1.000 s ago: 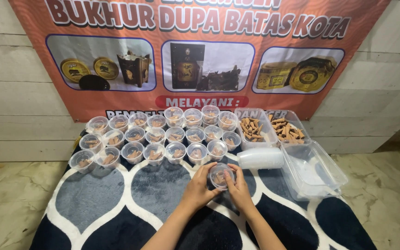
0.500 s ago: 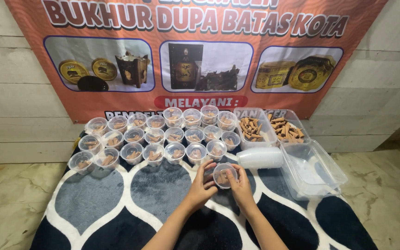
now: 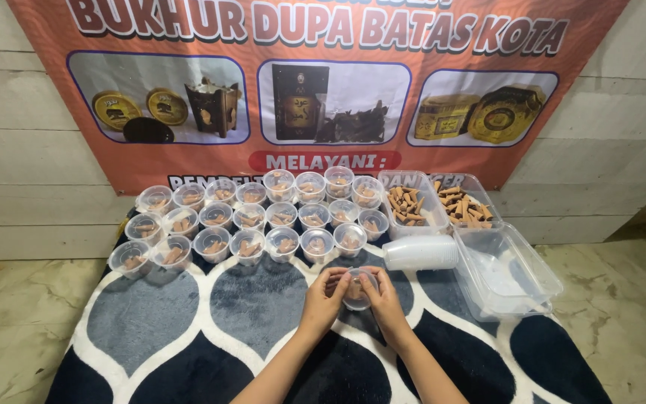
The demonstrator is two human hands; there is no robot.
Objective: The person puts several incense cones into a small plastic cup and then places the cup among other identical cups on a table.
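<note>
Both hands, left hand (image 3: 325, 296) and right hand (image 3: 383, 296), clasp a small lidded cup (image 3: 357, 289) just short of the rows of filled cups (image 3: 263, 218).

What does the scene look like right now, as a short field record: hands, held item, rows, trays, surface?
left hand: grips the cup from its left side
right hand: grips the cup from its right side
cup: small, clear, lidded, brown pieces inside, held above the rug
filled cups: three rows behind the hands, lids on
cup stack: lying on its side, right of the rows
cone trays: two clear trays of brown cones, by the banner
empty tub: clear, at far right
rug: navy, grey and white pattern
banner: orange, on the wall
</note>
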